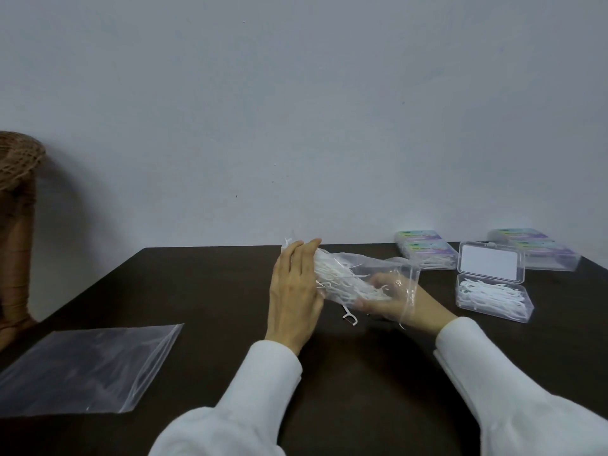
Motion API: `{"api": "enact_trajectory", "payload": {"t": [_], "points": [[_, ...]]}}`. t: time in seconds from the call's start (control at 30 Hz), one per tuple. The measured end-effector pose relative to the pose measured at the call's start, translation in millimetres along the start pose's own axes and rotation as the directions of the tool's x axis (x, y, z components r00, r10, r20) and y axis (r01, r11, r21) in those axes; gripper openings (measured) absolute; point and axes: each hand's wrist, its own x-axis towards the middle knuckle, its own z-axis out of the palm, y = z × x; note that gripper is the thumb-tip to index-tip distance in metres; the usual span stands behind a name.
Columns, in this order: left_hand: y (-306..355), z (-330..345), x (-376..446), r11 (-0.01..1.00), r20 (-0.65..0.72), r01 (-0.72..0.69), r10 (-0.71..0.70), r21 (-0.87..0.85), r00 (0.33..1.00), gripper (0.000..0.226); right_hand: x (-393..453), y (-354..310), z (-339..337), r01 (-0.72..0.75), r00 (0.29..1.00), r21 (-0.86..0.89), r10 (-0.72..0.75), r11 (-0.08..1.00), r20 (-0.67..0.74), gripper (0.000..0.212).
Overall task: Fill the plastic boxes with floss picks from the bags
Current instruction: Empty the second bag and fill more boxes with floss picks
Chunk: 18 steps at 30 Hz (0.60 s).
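Key relation: the bag of floss picks (348, 278) is held off the table (230, 291) between both hands, long axis approx. left-right w/ the mouth end toward the person's right. The open plastic box (493, 297) lies further right, near the bag mouth. Right hand is the nearer one to that box; judged next move = carry picks rightward from bag mouth to box.

Hand states:
- Left hand (296, 291): grips the closed (left) end of the bag, fingers laid along the film, thumb side under. Back of hand faces camera.
- Right hand (388, 294): inside the bag through the mouth, seen through the clear film. Fingers appear curled round a bunch of picks; exact pinch cannot be told, film blurs it.

Task items, appearance:
- Bag: thin clear film, crumpled, white picks massed at left half.
- Open box: clear, hinged lid standing up behind w/ white label panel; tray part-filled w/ white picks lying roughly left-right. More room appears left, so filling is judged incomplete.
- One loose floss pick (347, 315) lies on the table just below the bag.
- Closed boxes (427, 251) w/ coloured lids sit at rear right, picks visible inside; judged done.

Other: an empty flat clear bag (88, 366) lies at front left, well apart from the hands.
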Motion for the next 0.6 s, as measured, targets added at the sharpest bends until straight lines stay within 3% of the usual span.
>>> {"api": "enact_trajectory", "payload": {"t": [0.07, 0.23, 0.3, 0.43, 0.6], "points": [[-1.5, 1.3, -0.1, 1.0, 0.01, 0.005, -0.005, 0.006, 1.0, 0.082, -0.9, 1.8, 0.6, -0.004, 1.0, 0.028, 0.004, 1.0, -0.002, 0.023], [-5.0, 1.7, -1.6, 0.997, 0.044, 0.051, -0.053, 0.051, 0.998, 0.08, 1.8, 6.5, -2.9, 0.01, 0.999, 0.005, -0.01, 1.0, -0.036, 0.023], [-8.5, 2.6, -2.1, 0.993, 0.061, 0.102, -0.105, 0.052, 0.993, 0.077, 1.8, 6.7, -5.1, 0.0, 0.999, 0.007, 0.0, 1.0, -0.041, 0.015], [-16.1, 4.9, -2.7, 0.977, 0.068, 0.211, -0.213, 0.037, 0.975, 0.071, 2.7, 8.3, -7.9, 0.01, 0.995, -0.122, -0.023, 0.992, -0.101, 0.027], [-22.4, 3.6, -2.2, 0.931, 0.053, 0.365, -0.364, -0.001, 0.93, 0.063, 1.9, 5.7, -11.7, 0.053, 0.984, -0.131, -0.075, 0.99, -0.163, 0.016]]}}
